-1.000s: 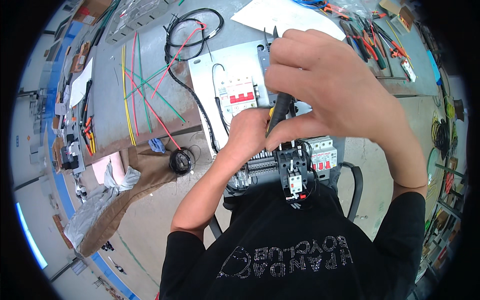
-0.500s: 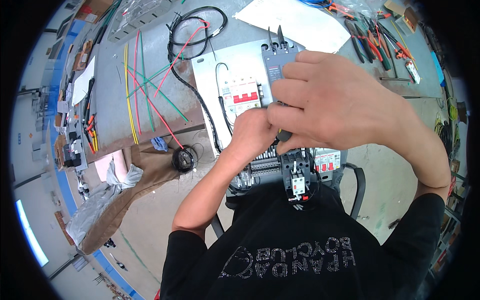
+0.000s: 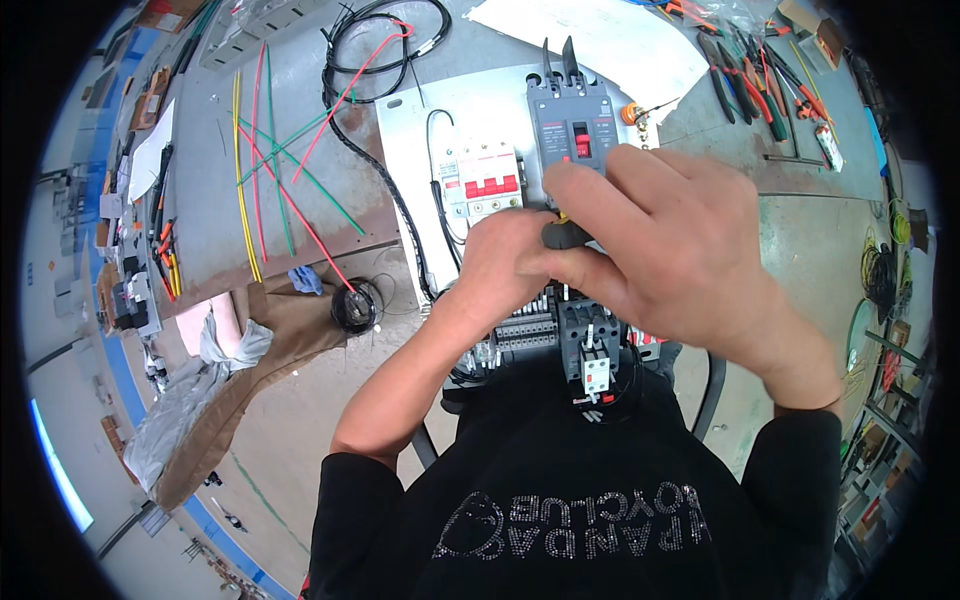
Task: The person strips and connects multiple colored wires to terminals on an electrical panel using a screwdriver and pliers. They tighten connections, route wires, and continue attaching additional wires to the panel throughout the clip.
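Observation:
My right hand (image 3: 680, 240) is closed around the black and yellow handle of a screwdriver (image 3: 566, 236), over the middle of a metal mounting plate (image 3: 405, 130). My left hand (image 3: 505, 255) is closed right beside that handle; what its fingers pinch, if anything, is hidden. Just beyond the left hand sits a breaker with red toggles (image 3: 490, 185). Past the right hand's fingers stands a large grey circuit breaker (image 3: 560, 115) with a red lever. Nearer my body are a terminal strip (image 3: 525, 330) and a dark contactor (image 3: 588, 335). The screwdriver's tip is out of sight.
Red, green and yellow wires (image 3: 265, 170) lie across the bench at left, beside a coiled black cable (image 3: 340, 70). Pliers and cutters (image 3: 735, 90) lie at the far right near white paper (image 3: 600, 45). A chair arm (image 3: 714, 390) stands close to my right side.
My right hand has turned and come down toward me, uncovering the grey circuit breaker's front. More of the screwdriver handle shows. The left hand stays nearly in place, and the whole view has shifted slightly.

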